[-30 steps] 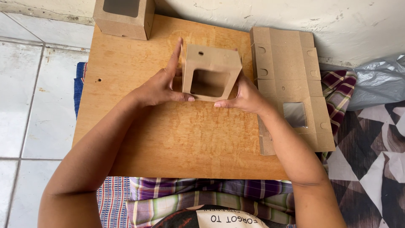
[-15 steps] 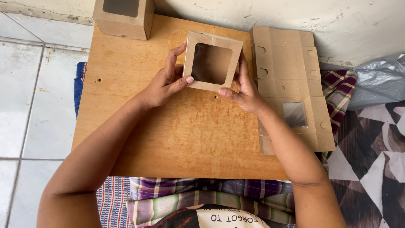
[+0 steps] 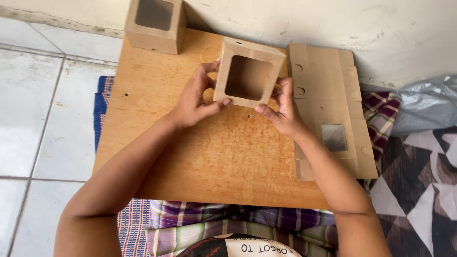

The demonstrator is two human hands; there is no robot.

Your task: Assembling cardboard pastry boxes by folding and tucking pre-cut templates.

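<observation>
Both hands grip one small brown cardboard box with a square window cut in its face (image 3: 248,76) above the far middle of the orange-brown wooden board (image 3: 209,162), the left hand (image 3: 195,100) pinching its left wall and lower corner, the right hand (image 3: 284,110) clasping its right side, so the window faces up at the camera. A second, finished windowed brown box (image 3: 154,24) stands at the board's far left corner, while a stack of flat unfolded brown cardboard blanks (image 3: 333,104) lies along the right edge, near the right hand.
</observation>
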